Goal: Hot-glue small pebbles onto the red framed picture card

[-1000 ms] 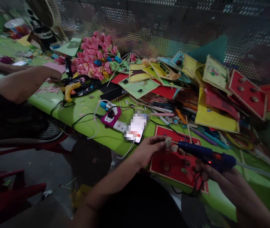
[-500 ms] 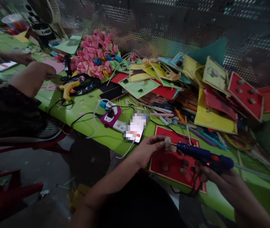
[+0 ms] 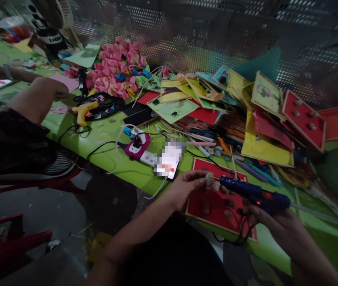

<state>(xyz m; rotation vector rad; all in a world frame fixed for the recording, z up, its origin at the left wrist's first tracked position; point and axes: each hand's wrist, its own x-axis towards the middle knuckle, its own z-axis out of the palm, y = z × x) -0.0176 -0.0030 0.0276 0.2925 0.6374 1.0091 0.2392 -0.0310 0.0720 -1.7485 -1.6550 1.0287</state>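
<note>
Between thumb and fingers, my left hand (image 3: 188, 188) pinches a small pale pebble (image 3: 208, 178). My right hand (image 3: 271, 220) is wrapped round a blue glue gun (image 3: 246, 190) with a small red light on its side. The gun's metal nozzle points left and meets the pebble, and a clear glue stick (image 3: 317, 212) juts from its back. Beneath both hands lies a red card (image 3: 200, 206) with a thin wooden edging and several stones on it. Part of the card is hidden by the hands and the gun.
A lit phone (image 3: 169, 161) and a purple power strip (image 3: 138, 147) lie left of the card. Framed cards (image 3: 268, 93), pens and pink paper flowers (image 3: 118, 65) crowd the back. A yellow glue gun (image 3: 82, 112) rests near another person's arm (image 3: 35, 97).
The whole view has shifted slightly. My hands keep the pebble at the glue gun's nozzle, with hardly any visible movement.
</note>
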